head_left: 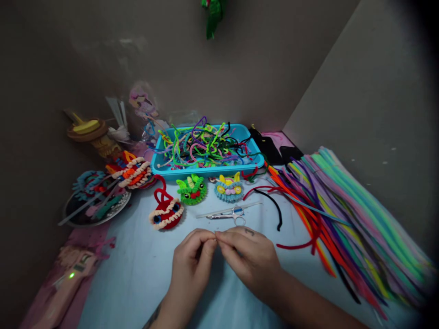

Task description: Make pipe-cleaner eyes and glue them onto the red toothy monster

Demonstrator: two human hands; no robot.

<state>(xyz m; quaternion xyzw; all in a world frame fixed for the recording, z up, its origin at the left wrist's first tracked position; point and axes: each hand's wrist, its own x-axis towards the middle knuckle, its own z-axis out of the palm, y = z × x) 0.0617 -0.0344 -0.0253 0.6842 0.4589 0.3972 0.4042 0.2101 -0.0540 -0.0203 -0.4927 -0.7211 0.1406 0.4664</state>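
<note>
My left hand [193, 262] and my right hand [247, 257] meet fingertip to fingertip over the light blue cloth. Both are pinched closed around something tiny that I cannot make out. Just beyond them lie small silver scissors [224, 214] beside a thin pale stick [252, 205]. A red pipe-cleaner head with cream trim and blue eyes [167, 214] rests to the left of the scissors. Behind it sit a green pipe-cleaner head [192, 190] and a light blue one with yellow ears [229, 188].
A blue tray [206, 172] at the back holds tangled pipe-cleaner pieces. Bundles of colourful pipe cleaners [356, 219] spread over the right side. A metal bowl [118, 211] with pipe-cleaner pieces stands left. In front of it lies a pink device with a green light [65, 292].
</note>
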